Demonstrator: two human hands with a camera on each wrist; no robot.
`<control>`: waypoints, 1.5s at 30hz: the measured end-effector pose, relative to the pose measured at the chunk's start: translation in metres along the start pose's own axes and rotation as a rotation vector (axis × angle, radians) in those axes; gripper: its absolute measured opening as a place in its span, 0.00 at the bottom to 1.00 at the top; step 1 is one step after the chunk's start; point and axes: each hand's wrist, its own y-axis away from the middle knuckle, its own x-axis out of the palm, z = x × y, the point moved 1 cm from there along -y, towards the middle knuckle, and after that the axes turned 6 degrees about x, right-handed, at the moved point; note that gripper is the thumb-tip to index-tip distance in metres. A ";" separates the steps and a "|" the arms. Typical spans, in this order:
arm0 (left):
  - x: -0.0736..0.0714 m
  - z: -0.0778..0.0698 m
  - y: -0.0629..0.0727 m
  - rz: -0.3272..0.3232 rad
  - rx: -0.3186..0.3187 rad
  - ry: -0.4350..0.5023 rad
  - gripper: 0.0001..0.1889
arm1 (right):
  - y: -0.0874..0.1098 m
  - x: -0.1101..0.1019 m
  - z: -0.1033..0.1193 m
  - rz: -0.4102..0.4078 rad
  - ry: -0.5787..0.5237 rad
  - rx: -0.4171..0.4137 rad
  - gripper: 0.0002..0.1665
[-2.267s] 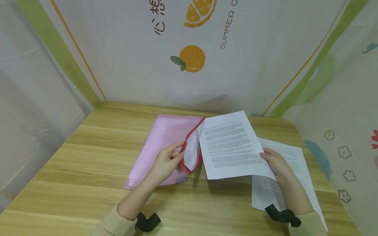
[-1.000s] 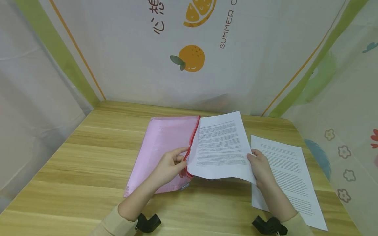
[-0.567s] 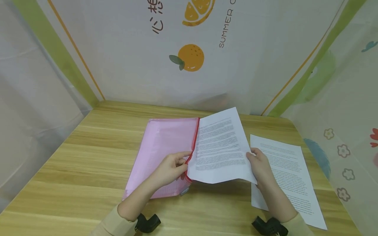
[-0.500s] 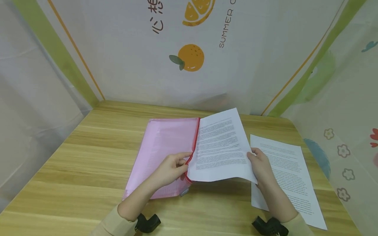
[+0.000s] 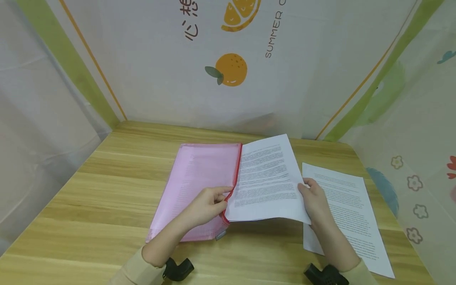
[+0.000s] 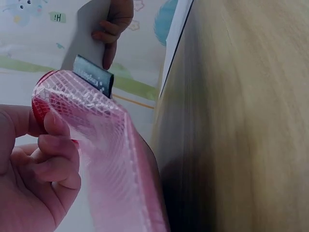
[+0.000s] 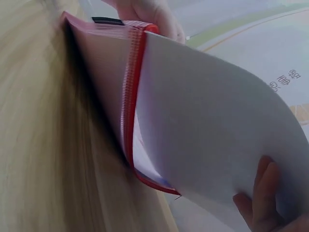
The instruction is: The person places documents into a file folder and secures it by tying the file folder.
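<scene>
A pink mesh zipper pouch (image 5: pixel 203 170) with a red zipper edge (image 5: pixel 236 170) lies on the table, its opening facing right. My left hand (image 5: pixel 204 206) pinches the zipper edge near the lower corner; in the left wrist view, fingers (image 6: pixel 53 145) curl at that edge. My right hand (image 5: pixel 315 202) grips the right side of a printed sheet of paper (image 5: pixel 265 178), thumb on top. The sheet's left part is inside the pouch's opening, and its right part is raised off the table. In the right wrist view, the sheet's blank underside (image 7: pixel 203 111) bends outward from the red edge.
A second printed sheet (image 5: pixel 350 213) lies flat on the wooden table (image 5: pixel 96 206) at the right, partly beneath my right forearm. A small grey tag (image 5: pixel 221 235) hangs from the pouch's near corner. A printed curtain (image 5: pixel 160 79) stands behind the table.
My right hand has moved left, bringing the sheet's left side into the pouch. The pouch has shifted slightly toward me, its opening narrower. My left hand still pinches its edge.
</scene>
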 end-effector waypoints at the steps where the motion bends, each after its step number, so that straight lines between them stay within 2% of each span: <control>1: 0.000 -0.001 0.000 0.010 0.002 -0.009 0.26 | 0.001 0.000 0.001 -0.006 0.000 -0.006 0.26; 6: 0.002 -0.003 0.002 0.049 0.021 -0.066 0.26 | 0.004 -0.001 0.004 -0.023 -0.026 -0.006 0.25; 10: 0.002 -0.005 0.002 0.037 0.026 -0.079 0.26 | 0.007 0.004 0.003 -0.023 -0.037 -0.012 0.24; 16: 0.002 -0.005 0.003 0.025 0.031 -0.077 0.26 | 0.008 0.015 -0.005 0.019 -0.014 -0.059 0.22; 22: 0.001 -0.006 0.003 0.045 0.021 -0.072 0.25 | 0.007 0.007 -0.001 -0.044 -0.022 -0.023 0.24; 26: 0.002 -0.006 0.003 0.071 0.022 -0.077 0.25 | 0.008 0.003 0.002 -0.055 -0.057 -0.011 0.25; 31: 0.002 -0.005 0.004 0.070 0.038 -0.076 0.25 | 0.011 0.007 0.002 -0.062 -0.108 -0.019 0.23; 37: 0.003 -0.006 0.004 0.055 0.025 -0.078 0.26 | 0.021 0.018 0.000 -0.026 -0.078 -0.067 0.23; 41: 0.002 -0.008 0.004 0.033 0.017 -0.076 0.26 | 0.025 0.023 0.000 0.000 -0.066 -0.070 0.23; 45: 0.002 -0.009 0.005 0.020 0.017 -0.058 0.26 | 0.025 0.032 -0.005 0.081 -0.111 -0.052 0.22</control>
